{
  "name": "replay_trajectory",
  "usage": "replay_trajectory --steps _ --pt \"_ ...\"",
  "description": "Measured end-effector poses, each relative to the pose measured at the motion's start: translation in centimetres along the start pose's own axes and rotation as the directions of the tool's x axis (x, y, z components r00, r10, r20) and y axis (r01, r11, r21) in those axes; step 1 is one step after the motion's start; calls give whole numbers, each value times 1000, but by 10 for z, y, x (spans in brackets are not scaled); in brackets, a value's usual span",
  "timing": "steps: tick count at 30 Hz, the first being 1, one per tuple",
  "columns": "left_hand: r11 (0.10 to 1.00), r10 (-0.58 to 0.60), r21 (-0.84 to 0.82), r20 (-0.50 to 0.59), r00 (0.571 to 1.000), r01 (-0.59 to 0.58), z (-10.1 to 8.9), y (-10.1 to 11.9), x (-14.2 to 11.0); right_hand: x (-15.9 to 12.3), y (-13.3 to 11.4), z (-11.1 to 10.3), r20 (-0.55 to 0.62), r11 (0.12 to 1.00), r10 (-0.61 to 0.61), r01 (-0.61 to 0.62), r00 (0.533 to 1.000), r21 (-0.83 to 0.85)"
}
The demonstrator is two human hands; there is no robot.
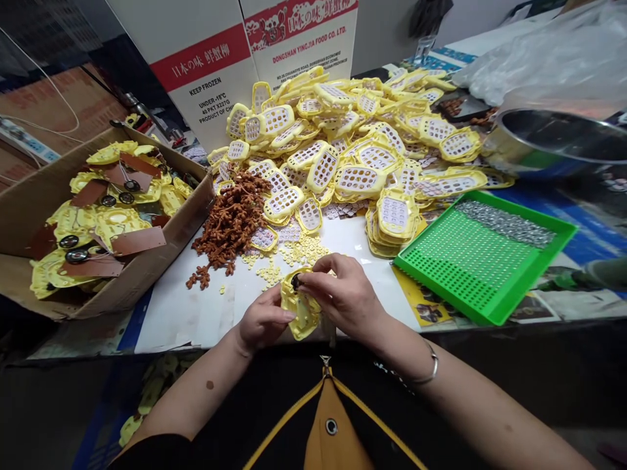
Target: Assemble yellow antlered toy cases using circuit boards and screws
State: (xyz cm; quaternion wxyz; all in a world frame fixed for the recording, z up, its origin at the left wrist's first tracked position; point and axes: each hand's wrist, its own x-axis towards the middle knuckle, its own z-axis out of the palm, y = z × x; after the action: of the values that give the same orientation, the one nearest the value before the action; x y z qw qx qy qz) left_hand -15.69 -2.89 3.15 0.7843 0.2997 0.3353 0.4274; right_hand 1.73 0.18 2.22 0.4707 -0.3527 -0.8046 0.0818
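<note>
– orange flap point(333, 450) is seen nearest. what is held?
– a yellow shell point(304, 318), gripped by the nearly closed left hand point(267, 320); a black disc point(295, 281) is pinched at its top by the right hand point(343, 290).
– where?
– over the bench point(183, 313), between box point(142, 267) and green tray point(490, 267).

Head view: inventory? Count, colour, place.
held shell: one, yellow, lower centre
round part: one, black, at shell
keypad casings: many, yellow-lilac, centre
brown parts: many, left of casings
yellow bits: many, mid-table
tray: one, green, right
metallic bits: many, grey, tray
open carton: one, brown, left, with yellow shells
printed carton: white-red, count unclear, rear
bowl: one, silver, right
plastic: clear, count unclear, far right
left hand: one, on shell
right hand: one, on round part
</note>
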Motion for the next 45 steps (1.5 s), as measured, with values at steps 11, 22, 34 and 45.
replay_trajectory --steps 11,22,34,45 --pt "983 175 44 -500 848 -178 13 3 12 -20 10 4 269 714 286 -391 920 580" --pt "975 173 213 -540 824 -65 -6 11 19 -24 6 -22 684 812 50 -428 728 397" --pt "958 -171 145 -411 896 249 -11 -5 15 12 18 -56 834 681 29 -622 551 387" --pt "986 -136 72 -198 971 152 -18 -5 4 -1 20 -33 634 471 350 -714 690 517"
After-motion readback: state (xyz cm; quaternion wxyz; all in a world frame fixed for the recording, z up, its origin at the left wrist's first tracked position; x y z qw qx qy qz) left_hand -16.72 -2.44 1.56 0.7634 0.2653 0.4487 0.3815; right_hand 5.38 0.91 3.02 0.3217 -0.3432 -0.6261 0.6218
